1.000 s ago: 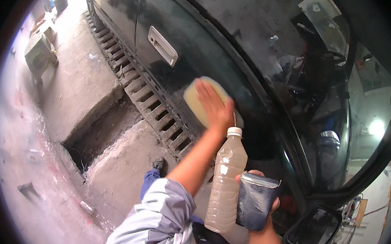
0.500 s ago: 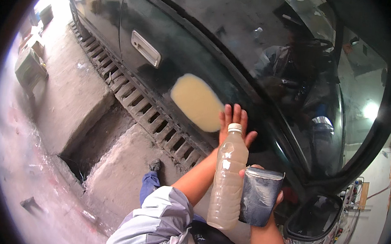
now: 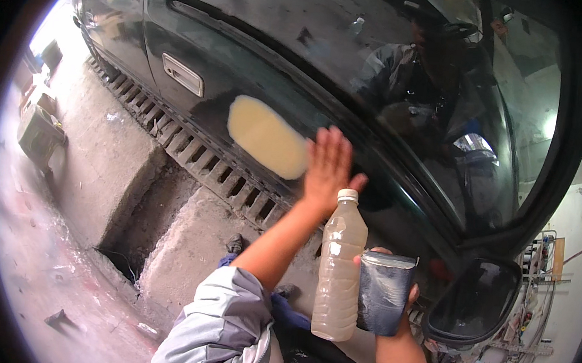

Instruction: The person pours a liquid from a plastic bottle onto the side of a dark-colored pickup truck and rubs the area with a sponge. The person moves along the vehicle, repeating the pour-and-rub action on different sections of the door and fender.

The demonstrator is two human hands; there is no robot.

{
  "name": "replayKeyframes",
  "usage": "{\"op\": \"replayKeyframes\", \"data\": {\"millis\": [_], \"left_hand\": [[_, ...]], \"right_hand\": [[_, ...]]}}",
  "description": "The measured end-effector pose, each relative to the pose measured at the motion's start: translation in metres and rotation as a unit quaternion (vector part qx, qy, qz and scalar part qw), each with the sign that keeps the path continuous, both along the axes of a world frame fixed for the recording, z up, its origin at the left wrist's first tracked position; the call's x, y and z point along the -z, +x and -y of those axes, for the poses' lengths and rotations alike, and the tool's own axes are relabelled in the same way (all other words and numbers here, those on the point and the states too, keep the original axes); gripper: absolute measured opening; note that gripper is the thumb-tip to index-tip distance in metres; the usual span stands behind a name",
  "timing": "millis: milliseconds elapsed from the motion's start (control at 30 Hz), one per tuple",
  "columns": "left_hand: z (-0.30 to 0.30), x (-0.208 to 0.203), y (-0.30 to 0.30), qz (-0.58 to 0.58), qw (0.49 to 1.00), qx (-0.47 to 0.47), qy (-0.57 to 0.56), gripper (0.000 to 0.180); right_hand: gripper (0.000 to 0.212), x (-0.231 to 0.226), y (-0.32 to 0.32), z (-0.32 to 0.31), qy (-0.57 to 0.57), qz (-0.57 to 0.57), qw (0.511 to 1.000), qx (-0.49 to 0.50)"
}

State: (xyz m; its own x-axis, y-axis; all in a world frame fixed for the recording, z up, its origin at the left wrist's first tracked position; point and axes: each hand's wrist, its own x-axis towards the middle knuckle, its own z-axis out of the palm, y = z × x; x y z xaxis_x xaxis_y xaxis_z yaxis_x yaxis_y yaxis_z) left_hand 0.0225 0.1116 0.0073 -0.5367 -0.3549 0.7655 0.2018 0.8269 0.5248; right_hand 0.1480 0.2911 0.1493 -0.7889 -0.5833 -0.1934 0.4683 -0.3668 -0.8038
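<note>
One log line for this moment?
left hand: flat on dark car door beside beige filler patch | right hand: cloudy plastic bottle, grey sanding block

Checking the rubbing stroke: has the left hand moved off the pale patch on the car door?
Yes. The left hand covered the pale patch earlier; now it lies flat on the door beside the patch's mirror-side end.

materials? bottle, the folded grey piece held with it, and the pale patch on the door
Bottle: clear plastic by the look, white cap, cloudy liquid showing through. Folded grey piece: probably abrasive paper, matte and creased. Pale patch: dull cream, likely body filler, against the glossy dark door.
</note>
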Motion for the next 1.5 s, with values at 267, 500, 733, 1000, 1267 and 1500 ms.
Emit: {"op": "replayKeyframes", "data": {"millis": [267,500,733,1000,1267,1500], "left_hand": [[0.008,0.011,-0.004,0.032,0.996,-0.034,0.079,0.088],[0.132,-0.017,-0.018,-0.017,0.989,-0.131,0.060,0.074],[0.085,-0.020,0.007,0.041,0.993,-0.066,0.092,0.102],[0.138,-0.041,0.022,0.057,0.989,-0.082,0.110,0.071],[0.048,-0.023,0.006,0.088,0.994,-0.070,0.013,0.093],[-0.026,0.002,0.014,0.101,0.991,-0.007,-0.092,0.095]], "right_hand": [[0.102,-0.002,-0.002,-0.022,-0.015,0.000,1.000,-0.015],[0.102,0.005,-0.006,-0.012,-0.041,0.047,0.998,-0.014],[0.101,0.002,-0.009,-0.015,-0.007,0.019,1.000,-0.022],[0.099,0.001,-0.009,-0.022,0.001,0.036,0.999,-0.027],[0.100,0.002,-0.015,-0.020,0.001,0.024,0.999,-0.036],[0.098,-0.010,-0.016,-0.008,0.005,0.056,0.998,-0.035]]}}
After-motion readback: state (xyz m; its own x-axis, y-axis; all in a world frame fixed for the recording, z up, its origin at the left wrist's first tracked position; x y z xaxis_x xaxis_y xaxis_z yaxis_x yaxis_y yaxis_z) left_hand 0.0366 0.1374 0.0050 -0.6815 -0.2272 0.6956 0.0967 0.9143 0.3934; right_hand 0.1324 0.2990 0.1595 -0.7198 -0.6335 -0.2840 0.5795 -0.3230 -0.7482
